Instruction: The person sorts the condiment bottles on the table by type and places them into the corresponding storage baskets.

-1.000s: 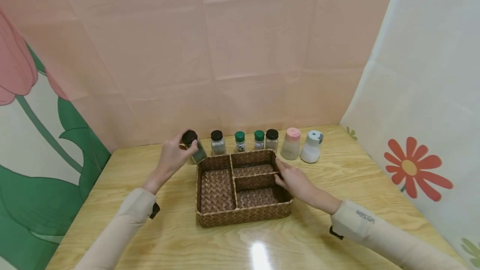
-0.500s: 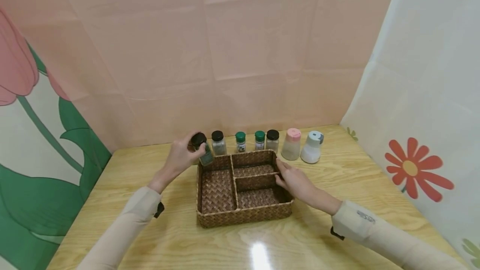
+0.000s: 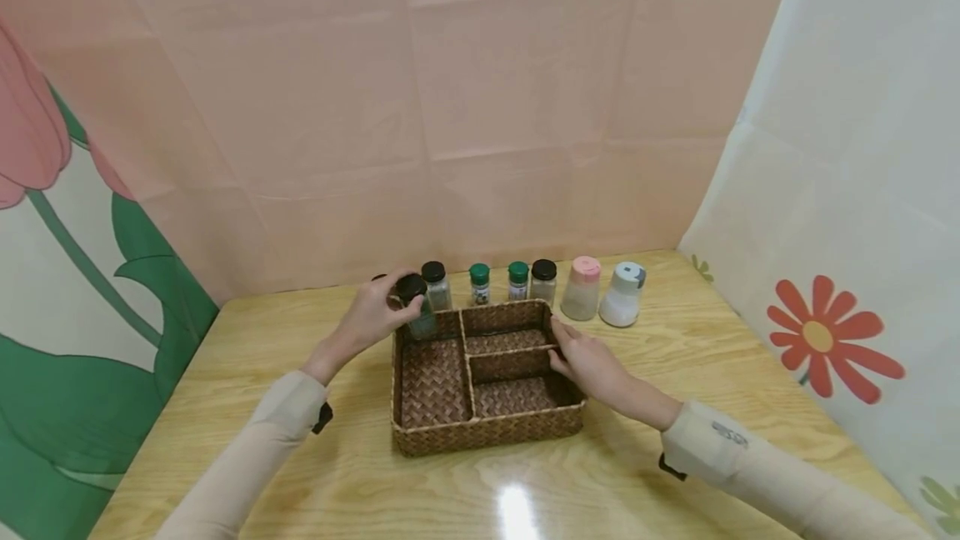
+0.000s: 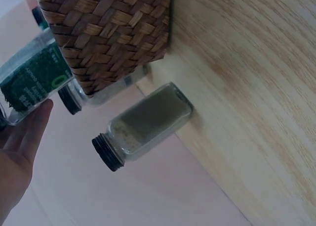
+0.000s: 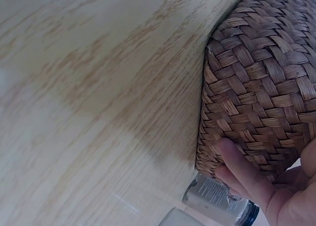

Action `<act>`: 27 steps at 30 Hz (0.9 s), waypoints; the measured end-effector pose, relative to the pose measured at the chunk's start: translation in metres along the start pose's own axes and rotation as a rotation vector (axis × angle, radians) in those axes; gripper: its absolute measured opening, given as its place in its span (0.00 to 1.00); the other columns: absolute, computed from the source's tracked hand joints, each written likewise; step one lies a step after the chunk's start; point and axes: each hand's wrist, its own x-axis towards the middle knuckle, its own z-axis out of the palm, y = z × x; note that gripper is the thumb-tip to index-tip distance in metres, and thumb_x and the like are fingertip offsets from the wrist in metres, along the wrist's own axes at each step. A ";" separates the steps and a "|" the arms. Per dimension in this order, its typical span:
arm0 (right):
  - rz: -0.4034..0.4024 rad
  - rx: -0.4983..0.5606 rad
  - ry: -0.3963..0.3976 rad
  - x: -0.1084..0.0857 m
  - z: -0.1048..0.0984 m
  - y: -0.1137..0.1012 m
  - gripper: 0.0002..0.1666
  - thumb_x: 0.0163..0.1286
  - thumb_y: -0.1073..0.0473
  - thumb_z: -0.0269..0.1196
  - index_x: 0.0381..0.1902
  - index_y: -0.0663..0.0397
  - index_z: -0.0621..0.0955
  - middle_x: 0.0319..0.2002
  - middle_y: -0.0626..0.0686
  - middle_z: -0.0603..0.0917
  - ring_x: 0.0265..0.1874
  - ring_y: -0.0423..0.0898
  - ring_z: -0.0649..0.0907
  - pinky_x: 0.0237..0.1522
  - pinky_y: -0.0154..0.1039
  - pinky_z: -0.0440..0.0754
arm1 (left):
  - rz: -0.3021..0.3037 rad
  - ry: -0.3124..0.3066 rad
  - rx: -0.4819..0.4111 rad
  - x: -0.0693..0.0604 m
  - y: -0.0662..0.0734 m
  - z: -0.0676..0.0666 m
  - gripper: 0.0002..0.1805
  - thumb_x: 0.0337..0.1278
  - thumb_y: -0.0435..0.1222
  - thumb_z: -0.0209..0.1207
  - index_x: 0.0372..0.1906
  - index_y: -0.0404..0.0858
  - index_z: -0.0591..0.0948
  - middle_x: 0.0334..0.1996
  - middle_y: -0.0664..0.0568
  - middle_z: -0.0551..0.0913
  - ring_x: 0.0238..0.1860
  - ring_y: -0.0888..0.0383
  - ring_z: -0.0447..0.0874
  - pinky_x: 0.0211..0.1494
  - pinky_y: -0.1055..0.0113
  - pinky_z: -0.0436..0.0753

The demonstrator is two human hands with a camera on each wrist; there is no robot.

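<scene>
My left hand [image 3: 369, 317] grips a clear spice jar [image 3: 422, 322] by its black lid, with the jar slightly tilted at the back of the basket's left compartment. In the left wrist view this jar [image 4: 37, 80] shows a green label and hangs above the rim. The brown woven basket [image 3: 487, 433] has three compartments. My right hand [image 3: 592, 363] holds its right wall, thumb inside and fingers outside; in the right wrist view the fingers [image 5: 242, 169] press on the weave. Another black-lidded jar [image 4: 143, 127] stands on the table behind my left hand, mostly hidden in the head view.
Behind the basket stand a black-lidded jar [image 3: 437, 286], two green-capped bottles [image 3: 480, 284] and another black-lidded jar [image 3: 543, 282]. To their right are a pink-topped shaker [image 3: 582, 290] and a blue-topped shaker [image 3: 622, 296]. A pink cloth [image 3: 480, 107] hangs behind the wooden table [image 3: 337, 473].
My left hand has moved right with the spice jar, bringing it from the basket's back left corner over the left compartment. A jar lid now shows behind that hand. My right hand stays put.
</scene>
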 end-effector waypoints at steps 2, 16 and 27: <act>0.000 0.003 -0.002 0.000 0.000 0.000 0.30 0.65 0.68 0.64 0.62 0.77 0.72 0.52 0.74 0.80 0.08 0.39 0.68 0.12 0.35 0.69 | -0.002 -0.020 -0.005 0.001 0.000 0.001 0.22 0.65 0.39 0.62 0.62 0.39 0.76 0.41 0.47 0.81 0.35 0.59 0.82 0.34 0.68 0.84; -0.001 0.006 -0.010 0.000 0.001 0.001 0.30 0.65 0.68 0.64 0.62 0.77 0.71 0.52 0.74 0.79 0.08 0.39 0.69 0.13 0.35 0.69 | -0.007 -0.143 -0.002 -0.004 -0.002 0.010 0.25 0.66 0.40 0.61 0.65 0.37 0.74 0.42 0.49 0.84 0.31 0.61 0.83 0.35 0.66 0.83; 0.006 0.003 -0.002 -0.001 0.004 0.003 0.30 0.64 0.68 0.64 0.62 0.77 0.71 0.52 0.73 0.80 0.09 0.41 0.70 0.14 0.37 0.71 | -0.005 -0.205 0.012 -0.007 -0.008 0.015 0.25 0.67 0.38 0.60 0.64 0.30 0.72 0.32 0.54 0.82 0.18 0.62 0.73 0.25 0.66 0.74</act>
